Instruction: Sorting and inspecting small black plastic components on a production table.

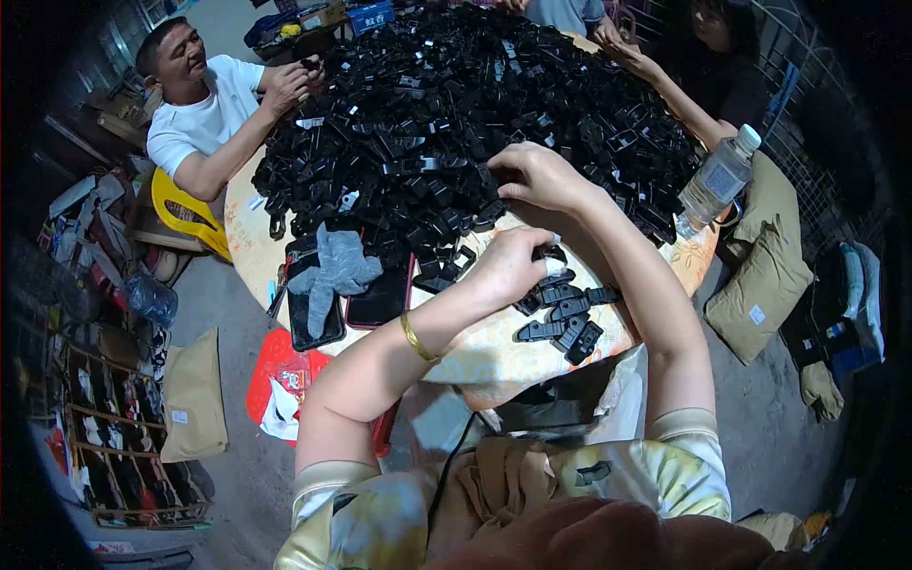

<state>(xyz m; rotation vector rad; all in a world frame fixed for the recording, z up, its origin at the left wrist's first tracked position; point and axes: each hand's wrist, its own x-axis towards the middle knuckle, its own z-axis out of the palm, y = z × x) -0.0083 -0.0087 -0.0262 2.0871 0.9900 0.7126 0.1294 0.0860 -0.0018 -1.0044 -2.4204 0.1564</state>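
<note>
A large heap of black plastic clips (446, 104), some with shiny metal bits, covers most of the round table. At its near edge my right hand (546, 179) curls its fingers and thumb around a dark clip, partly hidden among the others. Closer to me, my left hand (508, 271) is closed, with a white wrap on one finger and a black clip (551, 253) at its fingertips; the hand partly hides that clip. Below it on the tabletop lie several separate black clips (568, 318), apart from the heap.
A grey cloth (342, 266) lies over dark phones (378, 296) on my left. A water bottle (717, 185) stands at the right edge of the table (256, 252). People sit around it, one in a white shirt (204, 114). Tan sacks (760, 285) and a red stool (275, 380) are beside it.
</note>
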